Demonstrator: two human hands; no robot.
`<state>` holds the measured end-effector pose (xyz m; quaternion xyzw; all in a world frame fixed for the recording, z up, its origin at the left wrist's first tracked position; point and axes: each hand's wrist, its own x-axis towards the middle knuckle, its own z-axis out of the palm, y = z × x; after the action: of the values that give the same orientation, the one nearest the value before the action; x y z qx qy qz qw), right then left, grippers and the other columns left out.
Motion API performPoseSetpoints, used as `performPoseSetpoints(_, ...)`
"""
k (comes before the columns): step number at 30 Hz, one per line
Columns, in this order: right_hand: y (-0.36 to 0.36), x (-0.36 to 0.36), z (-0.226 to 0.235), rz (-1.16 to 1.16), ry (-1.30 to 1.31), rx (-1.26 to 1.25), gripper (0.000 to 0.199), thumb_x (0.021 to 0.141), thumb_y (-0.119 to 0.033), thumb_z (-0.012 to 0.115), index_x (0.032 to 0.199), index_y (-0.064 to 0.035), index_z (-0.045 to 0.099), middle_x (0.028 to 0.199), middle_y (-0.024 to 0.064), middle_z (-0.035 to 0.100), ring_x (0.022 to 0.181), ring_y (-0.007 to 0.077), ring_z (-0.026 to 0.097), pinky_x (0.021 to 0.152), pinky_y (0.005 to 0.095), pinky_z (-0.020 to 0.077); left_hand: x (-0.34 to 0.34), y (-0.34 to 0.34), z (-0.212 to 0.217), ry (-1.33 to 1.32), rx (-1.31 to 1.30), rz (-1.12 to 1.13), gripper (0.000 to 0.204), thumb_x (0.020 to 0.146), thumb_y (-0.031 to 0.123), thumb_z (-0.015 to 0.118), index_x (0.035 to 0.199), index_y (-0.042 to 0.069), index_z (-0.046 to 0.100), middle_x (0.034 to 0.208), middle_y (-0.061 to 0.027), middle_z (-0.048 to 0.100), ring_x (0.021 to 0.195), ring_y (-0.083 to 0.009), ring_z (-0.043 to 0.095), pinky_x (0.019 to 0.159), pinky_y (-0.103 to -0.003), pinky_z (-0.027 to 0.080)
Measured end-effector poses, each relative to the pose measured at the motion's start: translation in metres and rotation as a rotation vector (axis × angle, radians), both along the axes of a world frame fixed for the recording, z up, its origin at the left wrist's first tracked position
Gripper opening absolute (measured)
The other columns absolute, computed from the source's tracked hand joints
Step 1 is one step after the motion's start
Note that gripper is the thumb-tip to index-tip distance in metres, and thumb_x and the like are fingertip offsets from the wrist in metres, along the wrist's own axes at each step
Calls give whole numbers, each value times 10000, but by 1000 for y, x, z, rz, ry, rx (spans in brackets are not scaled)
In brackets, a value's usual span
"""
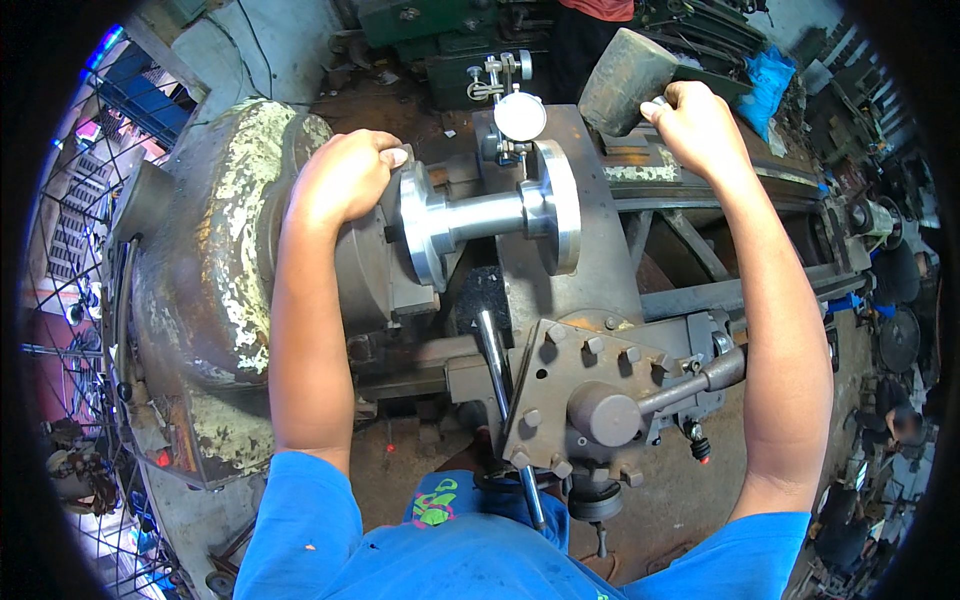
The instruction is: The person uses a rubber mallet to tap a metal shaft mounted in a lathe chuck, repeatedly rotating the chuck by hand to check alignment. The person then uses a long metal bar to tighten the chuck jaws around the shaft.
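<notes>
"Resting where, that left hand (350, 178)?"

"On top of the chuck (362, 268), fingers bent over it, close to the spool (485, 214). I can't tell whether they clamp on anything; their far side is hidden."

"And the right hand (697, 130)?"

"Raised, well apart from the left one, and clamped on the mallet (630, 82). Its dark, worn head tilts up beside the fist. Most of the grip is covered."

"Where's the spool exactly?"

"Between the chuck and the right-hand side of the lathe, lying level. It's bright metal, with a wide flange at each end of a thinner shaft. The left flange is at the chuck's face; the right one is out over the grey slide (600, 285)."

"What's that white dial?"

"A gauge (520, 116), on a jointed holder (493, 75) behind the right flange. It's very near the rim, but I can't tell if it touches."

"Anything closer to the body?"

"The tool post (545, 405), ringed with square-headed bolts, its lever (690, 384) slanting up to the right. A shiny rod (496, 355) leans just left of it."

"And farther off?"

"The headstock (180, 260) at the left, its pale paint flaking, and a blue bag (768, 88) at the upper right."
</notes>
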<state>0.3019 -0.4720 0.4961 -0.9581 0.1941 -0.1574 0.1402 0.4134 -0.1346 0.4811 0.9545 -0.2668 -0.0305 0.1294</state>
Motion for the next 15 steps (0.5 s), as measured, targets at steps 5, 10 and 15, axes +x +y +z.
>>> performPoseSetpoints(5,1,0,3,1,43,14,428,908,-329,691,1133,33,718,1079,247,722,1050,361,706,944,442,537,-7,-1,0,-67,31,24,346,960,267,578,1199,58,714,1188,-185,704,1142,-364,650,1016,-431,482)
performPoseSetpoints(10,3,0,2,5,32,7,422,916,-329,688,1132,31,721,1083,242,721,1046,354,709,944,437,539,-22,1,-3,-161,-24,50,330,960,244,585,1201,60,715,1220,-181,692,1167,-361,636,1028,-430,473)
performPoseSetpoints(15,7,0,5,56,12,35,422,928,-319,683,1160,34,715,1082,238,727,1037,341,715,944,431,539,-35,5,-10,-267,-80,39,309,933,214,614,1170,49,721,1233,-167,693,1195,-369,622,1044,-436,459)
